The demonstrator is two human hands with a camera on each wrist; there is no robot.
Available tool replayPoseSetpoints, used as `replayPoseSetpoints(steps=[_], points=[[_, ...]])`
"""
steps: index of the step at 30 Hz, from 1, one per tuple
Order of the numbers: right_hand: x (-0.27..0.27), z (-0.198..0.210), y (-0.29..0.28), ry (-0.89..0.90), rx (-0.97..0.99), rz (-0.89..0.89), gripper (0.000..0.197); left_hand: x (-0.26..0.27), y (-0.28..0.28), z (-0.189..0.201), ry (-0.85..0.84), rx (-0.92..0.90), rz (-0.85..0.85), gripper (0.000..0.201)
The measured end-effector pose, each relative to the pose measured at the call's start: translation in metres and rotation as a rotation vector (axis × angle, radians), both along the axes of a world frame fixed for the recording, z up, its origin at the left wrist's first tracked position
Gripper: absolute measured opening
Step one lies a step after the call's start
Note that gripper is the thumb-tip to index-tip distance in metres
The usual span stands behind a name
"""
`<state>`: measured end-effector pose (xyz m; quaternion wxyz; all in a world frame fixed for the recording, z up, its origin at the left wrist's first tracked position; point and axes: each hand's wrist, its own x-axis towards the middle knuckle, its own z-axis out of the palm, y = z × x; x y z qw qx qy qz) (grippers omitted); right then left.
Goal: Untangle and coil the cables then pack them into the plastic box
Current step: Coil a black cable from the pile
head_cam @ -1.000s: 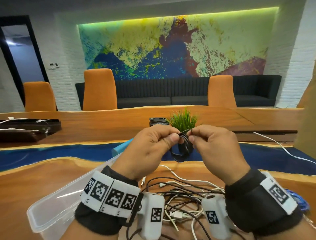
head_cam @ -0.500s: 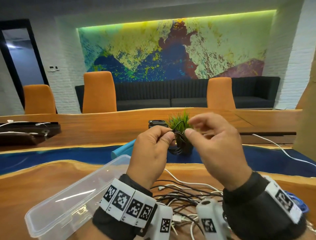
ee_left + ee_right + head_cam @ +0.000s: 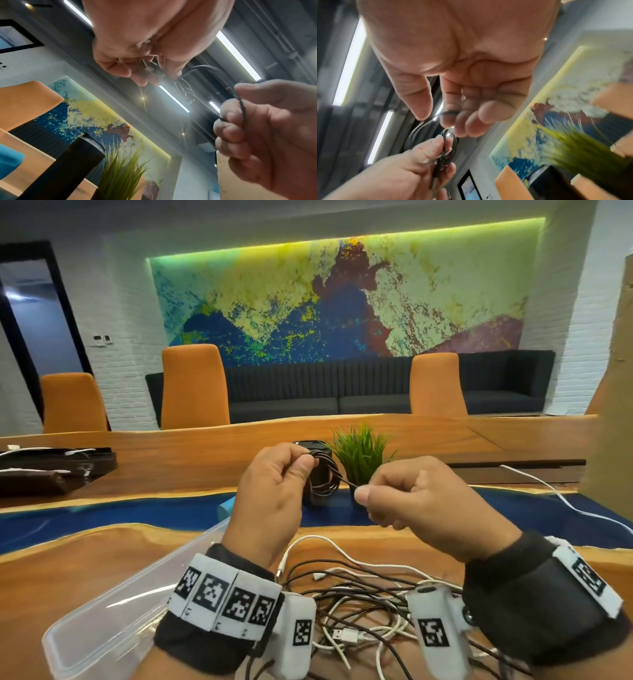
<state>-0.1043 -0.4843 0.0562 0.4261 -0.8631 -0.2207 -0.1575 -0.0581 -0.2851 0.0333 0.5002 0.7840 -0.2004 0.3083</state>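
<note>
Right hand pulled cable end from coil.

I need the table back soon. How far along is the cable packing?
Early. Done: nothing shows inside the plastic box. In hand: the left hand pinches a black cable coil while the right hand pulls its loose end. Left: a tangled pile of cables lies on the table, uncoiled.

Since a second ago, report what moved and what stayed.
The right hand pulled away rightward, drawing the black cable's free end taut from the coil. The left hand still pinches the coil. Cable pile and plastic box unchanged.
</note>
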Motion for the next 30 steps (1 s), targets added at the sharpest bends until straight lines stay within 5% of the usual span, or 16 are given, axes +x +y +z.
replayPoseSetpoints(steps=[7,11,13,16,20,25,27,30], points=[[0.013,-0.012,-0.001,0.107,0.162,-0.149,0.017,-0.001,0.009,0.003,0.135,-0.078,-0.034,0.015],[0.016,-0.019,0.005,-0.048,-0.037,-0.287,0.016,-0.011,0.0,0.009,0.428,-0.334,-0.284,0.019],[0.016,-0.023,0.01,-0.102,-0.052,-0.306,0.02,-0.017,-0.009,0.008,0.48,-0.316,-0.402,0.019],[0.019,-0.024,0.013,-0.041,0.212,-0.27,0.023,-0.02,-0.021,0.004,0.427,-0.205,-0.404,0.02],[0.015,-0.015,0.016,0.266,0.733,-0.047,0.013,-0.018,-0.025,-0.001,0.338,-0.105,-0.321,0.022],[0.012,-0.014,0.012,0.44,0.862,0.084,0.018,-0.018,-0.027,-0.001,0.274,-0.164,-0.268,0.021],[0.009,-0.01,0.012,0.326,0.814,0.021,0.022,-0.017,-0.027,-0.001,0.217,-0.169,-0.201,0.017],[0.002,-0.006,0.012,-0.182,0.405,-0.162,0.017,-0.018,-0.026,0.0,0.133,-0.127,-0.12,0.017]])
